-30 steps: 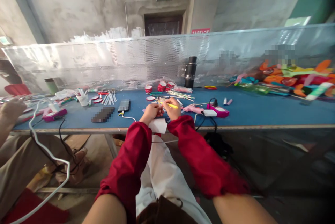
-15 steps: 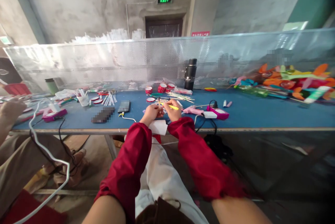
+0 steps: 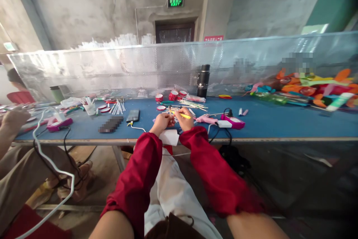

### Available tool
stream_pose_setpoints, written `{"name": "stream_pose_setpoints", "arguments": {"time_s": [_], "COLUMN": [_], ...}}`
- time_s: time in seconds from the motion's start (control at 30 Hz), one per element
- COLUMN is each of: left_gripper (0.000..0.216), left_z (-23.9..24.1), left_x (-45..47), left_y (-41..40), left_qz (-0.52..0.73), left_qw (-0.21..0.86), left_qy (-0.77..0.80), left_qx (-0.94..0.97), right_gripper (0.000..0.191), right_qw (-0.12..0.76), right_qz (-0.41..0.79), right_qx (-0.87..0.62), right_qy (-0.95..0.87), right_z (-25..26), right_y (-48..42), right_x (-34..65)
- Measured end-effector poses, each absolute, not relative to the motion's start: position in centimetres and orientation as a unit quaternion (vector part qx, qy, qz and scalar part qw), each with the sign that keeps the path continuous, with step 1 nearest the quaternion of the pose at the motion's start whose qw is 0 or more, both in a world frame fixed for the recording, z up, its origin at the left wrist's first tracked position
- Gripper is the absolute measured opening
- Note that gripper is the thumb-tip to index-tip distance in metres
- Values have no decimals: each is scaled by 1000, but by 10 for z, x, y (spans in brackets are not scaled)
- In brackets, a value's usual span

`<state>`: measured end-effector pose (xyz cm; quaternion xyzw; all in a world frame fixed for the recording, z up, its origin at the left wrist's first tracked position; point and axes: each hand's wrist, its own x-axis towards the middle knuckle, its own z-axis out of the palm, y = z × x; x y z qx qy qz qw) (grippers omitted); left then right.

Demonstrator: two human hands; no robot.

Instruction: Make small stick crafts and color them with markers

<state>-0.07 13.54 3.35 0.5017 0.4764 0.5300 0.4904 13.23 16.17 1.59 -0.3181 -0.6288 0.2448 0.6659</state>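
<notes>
My left hand (image 3: pixel 163 122) is closed in a pinch above the near edge of the blue table (image 3: pixel 268 123). A small, thin, stick-like piece (image 3: pixel 170 110) rises from its fingertips. Close beside it, my right hand (image 3: pixel 184 120) grips a slim yellow pen-like tool (image 3: pixel 186 115), whose tip points left toward the piece. Whether the tip touches the piece is too small to tell. Below both hands, a white sheet (image 3: pixel 170 137) juts over the table edge. Just right of my right hand lies a pink glue gun (image 3: pixel 206 119).
Thin wooden sticks (image 3: pixel 192 104), red patterned rolls (image 3: pixel 173 95) and a black bottle (image 3: pixel 203 81) stand or lie behind my hands. Two phones (image 3: pixel 133 115) are at left, one cabled. A purple box (image 3: pixel 234 121) sits right. A co-worker's hand (image 3: pixel 15 118) shows far left.
The view has tilted up very slightly. Both hands keep their places, and the yellow tool has barely shifted.
</notes>
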Motion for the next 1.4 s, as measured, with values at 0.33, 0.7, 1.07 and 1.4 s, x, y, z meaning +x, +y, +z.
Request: {"name": "stream_pose_setpoints", "arguments": {"time_s": [0.33,0.7,1.07,1.4], "left_gripper": [27,21,27,23], "left_z": [30,26,28,26], "left_x": [-2,-3,-1,-2], "left_y": [138,143,140,142], "left_qz": [530,536,538,544], "left_qw": [486,477,482,471], "left_qy": [469,466,467,459], "left_qx": [513,519,510,521], "right_gripper": [24,22,23,24], "right_qw": [659,661,666,674], "right_qz": [243,169,221,176], "right_qx": [-316,-362,-337,-365], "right_qy": [-638,-635,-628,-617], "right_z": [15,11,16,17], "right_y": [163,169,160,160], "right_x": [133,136,134,136]}}
